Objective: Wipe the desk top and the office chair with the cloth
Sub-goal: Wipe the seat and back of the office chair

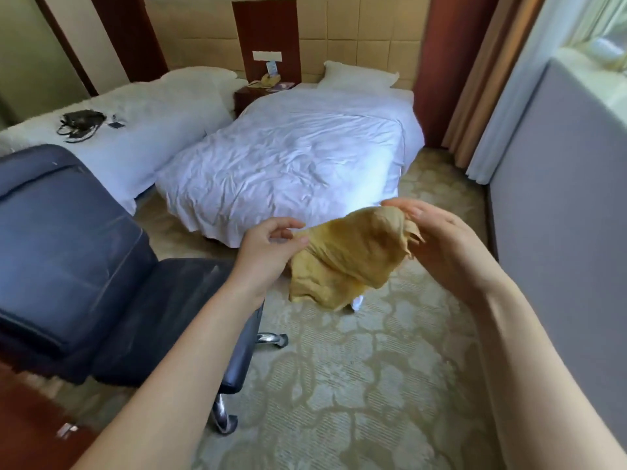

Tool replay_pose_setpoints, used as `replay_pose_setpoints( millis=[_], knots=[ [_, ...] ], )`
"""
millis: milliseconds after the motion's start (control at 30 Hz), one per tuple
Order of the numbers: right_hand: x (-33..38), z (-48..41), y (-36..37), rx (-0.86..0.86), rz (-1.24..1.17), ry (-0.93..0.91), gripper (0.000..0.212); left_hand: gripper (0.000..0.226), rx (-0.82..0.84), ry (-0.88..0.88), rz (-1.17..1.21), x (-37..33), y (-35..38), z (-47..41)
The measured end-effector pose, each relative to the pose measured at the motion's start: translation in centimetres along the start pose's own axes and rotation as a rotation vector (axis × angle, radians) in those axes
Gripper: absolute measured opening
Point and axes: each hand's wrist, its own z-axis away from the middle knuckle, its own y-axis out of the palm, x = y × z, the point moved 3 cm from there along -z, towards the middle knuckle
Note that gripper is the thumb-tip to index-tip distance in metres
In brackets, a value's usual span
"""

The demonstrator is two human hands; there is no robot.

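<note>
While left hand (268, 249) pinches cloth (346, 262) — right (444, 245) grips.

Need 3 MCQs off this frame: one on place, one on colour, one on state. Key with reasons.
1. Relative to the cloth, the office chair is:
A) to its right
B) to its left
C) behind it

2. The cloth's colour is:
A) blue
B) white
C) mustard yellow

3. The cloth is:
A) held up by the left hand and right hand
B) spread flat on the seat
C) draped over a pillow

Key: B, the dark chair fills the frame's left side; C, it shows mustard against the white bed; A, each hand grips one end and the rest hangs free.
</note>
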Motion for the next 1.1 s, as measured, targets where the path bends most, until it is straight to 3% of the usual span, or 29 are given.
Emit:
replay_pose_setpoints(
  millis=[100,167,267,367,433,500,633,733,867,1000,1100],
  knots=[
    [0.4,-0.8,-2.4,0.016,-0.014,-0.001,0.036,0.047,0.044,0.098,-0.170,0.7,5.3,-0.6],
    [0.2,-1.6,-3.2,-0.044,0.137,-0.011,0.036,0.058,0.143,0.179,-0.161,1.0,9.3,-0.2],
    [-0.2,-3.2,-3.4,-0.234,0.589,-0.078,0.033,0.042,0.207,0.094,0.032,2.3,14.2,-0.4],
    [-0.4,-4.9,-4.5,-0.367,0.835,-0.168,0.025,0.007,0.091,0.099,0.089,3.0,16.3,-3.0],
    [-0.4,-6.5,-7.0,-0.499,0.839,-0.166,0.015,0.026,0.052,0.140,0.106,3.3,16.5,-5.9],
    [-1.0,-8.9,-9.6,-0.535,0.765,-0.076,0.010,0.029,0.085,0.128,0.152,3.2,16.3,-9.1],
    [-3.8,-15.1,-10.9,-0.257,0.405,0.151,0.018,0.031,0.198,0.124,0.156,2.8,15.5,-16.6],
    [-6.2,-19.7,-10.0,-0.081,0.194,0.243,0.022,0.036,0.186,0.072,0.100,2.4,14.7,-21.7],
    [-7.8,-24.0,-10.9,-0.083,0.083,0.232,0.030,0.032,0.229,-0.027,0.121,1.5,13.5,-26.3],
    [-9.0,-28.0,-13.0,0.009,0.202,0.230,0.026,0.025,0.197,-0.097,0.176,-0.3,11.8,-30.1],
    [-9.8,-31.1,-14.0,0.202,0.341,0.217,0.032,0.018,0.254,-0.102,0.176,-2.2,11.8,-32.2]
  ],
)
